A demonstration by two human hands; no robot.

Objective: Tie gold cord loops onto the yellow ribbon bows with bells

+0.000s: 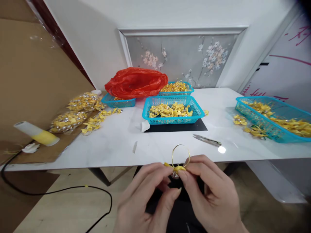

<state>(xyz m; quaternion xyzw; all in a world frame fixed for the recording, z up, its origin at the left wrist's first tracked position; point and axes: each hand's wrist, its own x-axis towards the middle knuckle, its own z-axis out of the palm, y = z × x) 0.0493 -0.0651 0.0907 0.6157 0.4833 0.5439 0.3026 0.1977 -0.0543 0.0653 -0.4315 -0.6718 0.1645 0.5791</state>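
- Here, the right hand (211, 191) is pinched closed, thumb and forefinger gripping a small yellow ornament (179, 168).
- The left hand (148, 194) is half curled, its thumb parted from the fingers; the fingertips meet the ornament's left end, though I cannot tell whether they grip it.
- That ornament sits between the two hands' fingertips, with silvery beads (175, 175) below it and a thin gold wire loop (172, 157) standing above.
- Just beyond the right hand, thread snips (207, 140) lie on the white table (111, 145).
- Farther ahead of both hands, a blue basket (173, 120) holds more yellow ornaments.
- Behind that basket and toward the left hand's side is a red plastic bag (136, 84).
- Well to the left hand's left lie clear bags of beaded ornaments (69, 121).
- Well to the right hand's right stands a larger blue basket (282, 136), also holding ornaments.
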